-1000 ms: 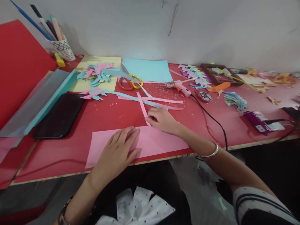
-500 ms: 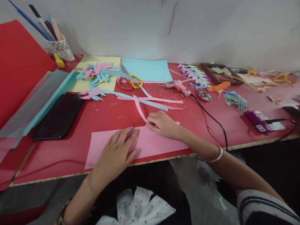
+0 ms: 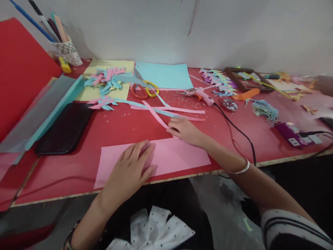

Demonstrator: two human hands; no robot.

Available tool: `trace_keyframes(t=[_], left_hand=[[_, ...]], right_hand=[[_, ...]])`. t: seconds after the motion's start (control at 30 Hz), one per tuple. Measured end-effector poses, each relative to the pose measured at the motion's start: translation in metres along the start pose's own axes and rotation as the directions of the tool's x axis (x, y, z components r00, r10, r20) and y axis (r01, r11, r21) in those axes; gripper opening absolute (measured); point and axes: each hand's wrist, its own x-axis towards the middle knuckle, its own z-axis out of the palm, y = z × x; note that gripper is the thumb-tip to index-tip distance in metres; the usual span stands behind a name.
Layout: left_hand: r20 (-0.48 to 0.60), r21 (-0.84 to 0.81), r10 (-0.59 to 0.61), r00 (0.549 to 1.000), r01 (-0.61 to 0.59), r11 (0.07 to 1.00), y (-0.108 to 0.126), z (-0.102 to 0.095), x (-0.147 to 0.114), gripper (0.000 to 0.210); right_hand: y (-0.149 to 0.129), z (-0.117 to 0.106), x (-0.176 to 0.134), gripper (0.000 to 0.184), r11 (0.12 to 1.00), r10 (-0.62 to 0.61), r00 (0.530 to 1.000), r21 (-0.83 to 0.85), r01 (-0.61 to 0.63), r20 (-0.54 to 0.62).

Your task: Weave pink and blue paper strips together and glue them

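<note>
A pink paper sheet (image 3: 179,154) lies along the front edge of the red table. My left hand (image 3: 132,163) rests flat on its left part, fingers stretched out. Just beyond the sheet's far edge, my right hand (image 3: 184,130) pinches a narrow pink paper strip (image 3: 157,116), whose free end points away to the left. Behind it, more pink and blue strips (image 3: 179,109) lie crossed on the table. Scissors (image 3: 144,88) with one red and one yellow handle loop lie further back, beside a pile of cut pink and blue paper pieces (image 3: 108,80).
A pink glue gun (image 3: 200,94) with a black cord lies right of centre. A dark phone (image 3: 69,128) and folded papers (image 3: 44,111) are at left, below a pen cup (image 3: 68,52). At right are a purple box-shaped device (image 3: 290,133) and another person's hand (image 3: 324,85).
My right hand has moved slightly right and away from me with the pink strip, off the sheet's far edge. My left hand stays put. Another person's hand has appeared at the right edge.
</note>
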Motion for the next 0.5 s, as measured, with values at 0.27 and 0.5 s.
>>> trace_keyframes(t=[0.27, 0.5], left_hand=[[-0.010, 0.015, 0.004, 1.000, -0.004, 1.000, 0.000, -0.001, 0.000, 0.047], [-0.014, 0.012, 0.008, 1.000, -0.007, 1.000, 0.000, -0.001, 0.000, 0.047]], right_hand=[[-0.005, -0.007, -0.010, 0.030, 1.000, 0.014, 0.998, 0.000, -0.014, -0.055], [-0.008, -0.004, -0.024, 0.028, 0.984, -0.043, 0.999, -0.174, 0.040, -0.013]])
